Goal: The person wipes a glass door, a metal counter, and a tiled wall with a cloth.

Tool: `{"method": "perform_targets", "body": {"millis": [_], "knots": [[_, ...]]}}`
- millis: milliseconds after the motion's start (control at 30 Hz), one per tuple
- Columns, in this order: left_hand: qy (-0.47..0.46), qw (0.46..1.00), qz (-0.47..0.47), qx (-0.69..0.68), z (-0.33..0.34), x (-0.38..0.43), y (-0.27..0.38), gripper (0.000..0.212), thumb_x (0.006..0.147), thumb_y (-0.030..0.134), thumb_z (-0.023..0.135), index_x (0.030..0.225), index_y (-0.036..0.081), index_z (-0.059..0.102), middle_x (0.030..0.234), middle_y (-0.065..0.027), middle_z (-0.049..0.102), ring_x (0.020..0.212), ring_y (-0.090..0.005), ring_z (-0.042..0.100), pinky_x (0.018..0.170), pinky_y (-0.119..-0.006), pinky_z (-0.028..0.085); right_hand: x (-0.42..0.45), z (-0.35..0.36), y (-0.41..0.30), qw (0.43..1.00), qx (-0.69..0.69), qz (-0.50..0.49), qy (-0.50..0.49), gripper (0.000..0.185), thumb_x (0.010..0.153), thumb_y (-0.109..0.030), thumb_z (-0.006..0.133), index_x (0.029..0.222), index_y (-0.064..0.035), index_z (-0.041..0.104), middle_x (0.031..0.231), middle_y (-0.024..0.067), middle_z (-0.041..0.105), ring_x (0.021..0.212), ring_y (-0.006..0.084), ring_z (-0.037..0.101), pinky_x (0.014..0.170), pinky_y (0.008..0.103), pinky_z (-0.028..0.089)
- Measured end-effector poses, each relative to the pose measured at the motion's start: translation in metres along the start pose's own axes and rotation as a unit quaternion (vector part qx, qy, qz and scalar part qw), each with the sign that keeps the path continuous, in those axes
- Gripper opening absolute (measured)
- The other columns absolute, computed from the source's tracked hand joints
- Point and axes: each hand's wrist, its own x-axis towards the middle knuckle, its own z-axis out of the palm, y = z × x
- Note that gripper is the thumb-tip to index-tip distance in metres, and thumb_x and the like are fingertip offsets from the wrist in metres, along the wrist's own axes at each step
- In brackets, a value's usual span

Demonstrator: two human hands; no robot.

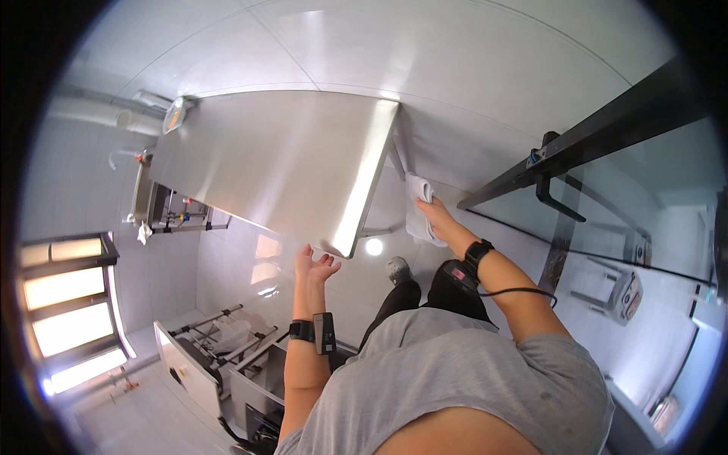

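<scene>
A stainless steel table (273,165) stands in front of me, its bare top reflecting light. My left hand (315,264) is palm up with fingers apart beside the near corner of the table and holds nothing. In my right hand (435,215) is a folded white cloth (418,216), which hangs to the right of the table's end, near a table leg (396,161). The fingers of that hand are partly hidden by the cloth. A strap with a small device sits on each of my wrists.
A glass door with a black frame and handle (557,199) stands at the right. A clear container (174,116) is at the table's far left corner. A sink (142,190) lies beyond it. Racks and a white panel (190,369) stand lower left.
</scene>
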Motion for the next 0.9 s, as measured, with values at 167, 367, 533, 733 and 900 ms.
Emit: {"method": "perform_targets", "body": {"millis": [167,367,533,733,900], "knots": [[-0.046,0.995,-0.077,-0.045,-0.001,0.025,0.011,0.034,0.086,0.036,0.035,0.106,0.009,0.038,0.113,-0.0097,0.035,0.111,-0.0233,0.033,0.093,-0.057,0.018,0.049,0.031,0.006,0.977,-0.204,-0.064,0.028,0.041,0.081,-0.021,0.053,0.114,0.0007,0.044,0.107,0.01,0.052,0.094,0.0216,0.05,0.081,0.0311,0.039],[-0.068,0.994,-0.068,-0.053,-0.009,0.03,0.01,0.032,0.089,0.036,0.029,0.11,0.014,0.038,0.122,-0.0083,0.03,0.115,-0.027,0.031,0.091,-0.061,0.018,0.149,0.056,0.006,0.831,-0.494,-0.25,0.05,0.041,0.078,-0.02,0.052,0.113,-0.0006,0.045,0.106,0.0188,0.054,0.098,0.0293,0.05,0.084,0.0333,0.038],[-0.078,0.996,-0.03,-0.012,0.005,0.017,0.009,0.042,0.09,0.039,0.028,0.126,0.018,0.026,0.13,-0.0094,0.023,0.124,-0.03,0.021,0.092,-0.064,0.013,0.226,0.053,0.051,0.782,-0.564,-0.265,0.011,0.039,0.077,-0.02,0.051,0.112,-0.0025,0.047,0.102,0.0192,0.056,0.101,0.0299,0.049,0.084,0.0358,0.04],[-0.104,0.994,-0.023,-0.03,-0.009,0.018,0.005,0.045,0.09,0.038,0.025,0.131,0.018,0.02,0.134,-0.0106,0.017,0.126,-0.0312,0.016,0.093,-0.064,0.012,0.185,0.071,0.112,0.918,-0.344,-0.168,-0.106,0.033,0.074,-0.019,0.053,0.102,-0.0014,0.054,0.097,0.016,0.058,0.095,0.0301,0.052,0.089,0.0384,0.035],[-0.1,0.993,-0.034,-0.053,-0.001,0.019,0.007,0.043,0.09,0.038,0.026,0.129,0.018,0.023,0.133,-0.0099,0.019,0.126,-0.0302,0.017,0.092,-0.063,0.011,0.134,0.096,0.204,0.898,-0.358,-0.252,-0.043,0.042,0.07,-0.018,0.057,0.11,-0.0065,0.052,0.094,0.0175,0.058,0.094,0.0302,0.052,0.087,0.0416,0.036]]}}
